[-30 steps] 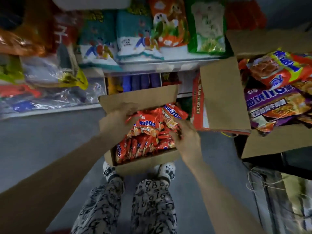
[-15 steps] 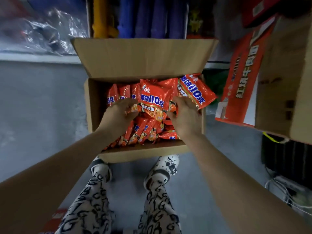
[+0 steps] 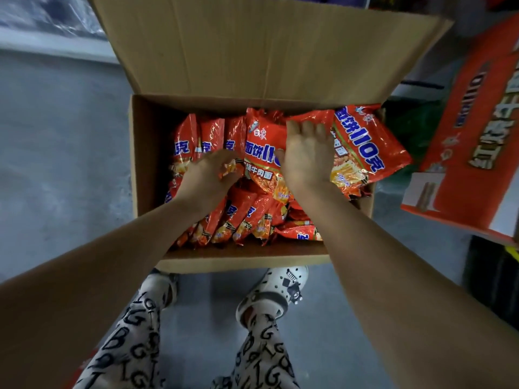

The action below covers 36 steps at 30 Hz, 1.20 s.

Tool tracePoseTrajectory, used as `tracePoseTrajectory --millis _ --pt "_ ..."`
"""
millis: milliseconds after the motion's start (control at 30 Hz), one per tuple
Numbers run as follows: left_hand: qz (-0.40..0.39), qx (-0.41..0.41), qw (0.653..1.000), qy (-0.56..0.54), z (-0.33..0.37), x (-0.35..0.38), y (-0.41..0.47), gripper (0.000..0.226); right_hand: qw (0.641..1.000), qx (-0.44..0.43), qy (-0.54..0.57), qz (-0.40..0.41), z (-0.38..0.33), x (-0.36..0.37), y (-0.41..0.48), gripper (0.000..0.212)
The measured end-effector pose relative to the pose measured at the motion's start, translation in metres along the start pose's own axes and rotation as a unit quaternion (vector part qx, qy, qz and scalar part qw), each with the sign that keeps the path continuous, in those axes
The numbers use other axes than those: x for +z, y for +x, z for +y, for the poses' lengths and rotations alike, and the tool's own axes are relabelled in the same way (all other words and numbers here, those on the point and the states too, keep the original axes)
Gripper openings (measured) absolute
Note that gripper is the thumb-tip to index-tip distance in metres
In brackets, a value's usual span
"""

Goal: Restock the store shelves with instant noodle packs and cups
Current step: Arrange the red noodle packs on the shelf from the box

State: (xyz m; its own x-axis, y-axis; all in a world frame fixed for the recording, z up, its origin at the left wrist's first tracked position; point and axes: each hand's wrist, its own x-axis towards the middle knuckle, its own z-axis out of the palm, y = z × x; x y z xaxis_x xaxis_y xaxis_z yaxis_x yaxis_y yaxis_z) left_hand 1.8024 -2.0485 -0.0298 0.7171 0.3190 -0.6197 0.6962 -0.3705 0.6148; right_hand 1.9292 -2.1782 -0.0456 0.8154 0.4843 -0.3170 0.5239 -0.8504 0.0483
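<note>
An open cardboard box (image 3: 146, 169) stands on the floor in front of my feet, filled with several red-orange instant noodle packs (image 3: 250, 217) standing on edge. Two packs lie face up on top: a middle pack (image 3: 262, 141) and a right pack (image 3: 368, 144). My left hand (image 3: 206, 176) reaches into the left half, its fingers curled down round the tops of upright packs. My right hand (image 3: 307, 157) lies spread over the face-up packs, fingers straight toward the far wall and thumb on the middle pack.
The box's far flap (image 3: 266, 46) stands up toward the shelves. A red printed carton (image 3: 474, 130) leans in at the right, close to the box's corner. My white clogs (image 3: 269, 296) sit just behind the box. Grey floor (image 3: 61, 164) stretches to the left.
The view has dropped closer onto the box; the shelves have left the frame. My right hand has slid farther up over the top packs. My left hand stays dug into the packs.
</note>
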Motion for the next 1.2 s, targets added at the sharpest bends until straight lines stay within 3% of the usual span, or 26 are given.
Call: tracePoseTrajectory --millis 133,267,433,533,700,800,900,1067,1133,1200 --pt "-0.002 -0.004 1.0 -0.01 -0.014 0.003 0.0 0.044 0.994 0.041 0.047 -0.085 -0.003 -0.006 0.003 0.051" --pt "0.0 -0.012 1.0 -0.018 -0.019 -0.001 -0.004 0.048 0.965 0.078 0.214 -0.132 -0.006 -0.02 -0.008 0.049" --pt "-0.011 -0.011 0.999 -0.036 -0.009 -0.016 -0.009 0.069 0.93 0.093 0.313 -0.167 0.01 -0.047 -0.022 0.044" --pt "-0.042 -0.001 0.998 -0.038 -0.001 -0.029 -0.016 0.085 0.872 0.099 0.417 -0.238 0.024 -0.068 -0.024 0.048" --pt "-0.103 0.031 0.991 -0.076 0.007 -0.043 -0.025 0.1 0.752 0.127 0.545 -0.348 0.034 -0.088 -0.023 0.035" --pt "-0.106 0.016 0.983 -0.147 0.008 -0.049 -0.027 0.098 0.722 0.126 0.575 -0.363 0.032 -0.091 -0.022 0.029" --pt "-0.095 -0.005 0.977 -0.191 0.003 -0.052 -0.029 0.094 0.777 0.099 0.539 -0.309 0.024 -0.085 -0.022 0.026" --pt "-0.033 -0.034 0.983 -0.177 -0.016 -0.045 -0.032 0.085 0.922 0.115 0.368 -0.042 0.03 -0.046 -0.016 0.039" --pt "-0.014 -0.044 0.985 -0.166 -0.026 -0.042 -0.032 0.084 0.949 0.121 0.292 -0.02 0.036 -0.032 -0.015 0.051" --pt "-0.008 -0.055 0.984 -0.167 -0.036 -0.041 -0.031 0.083 0.96 0.117 0.251 -0.052 0.039 -0.018 -0.015 0.06"
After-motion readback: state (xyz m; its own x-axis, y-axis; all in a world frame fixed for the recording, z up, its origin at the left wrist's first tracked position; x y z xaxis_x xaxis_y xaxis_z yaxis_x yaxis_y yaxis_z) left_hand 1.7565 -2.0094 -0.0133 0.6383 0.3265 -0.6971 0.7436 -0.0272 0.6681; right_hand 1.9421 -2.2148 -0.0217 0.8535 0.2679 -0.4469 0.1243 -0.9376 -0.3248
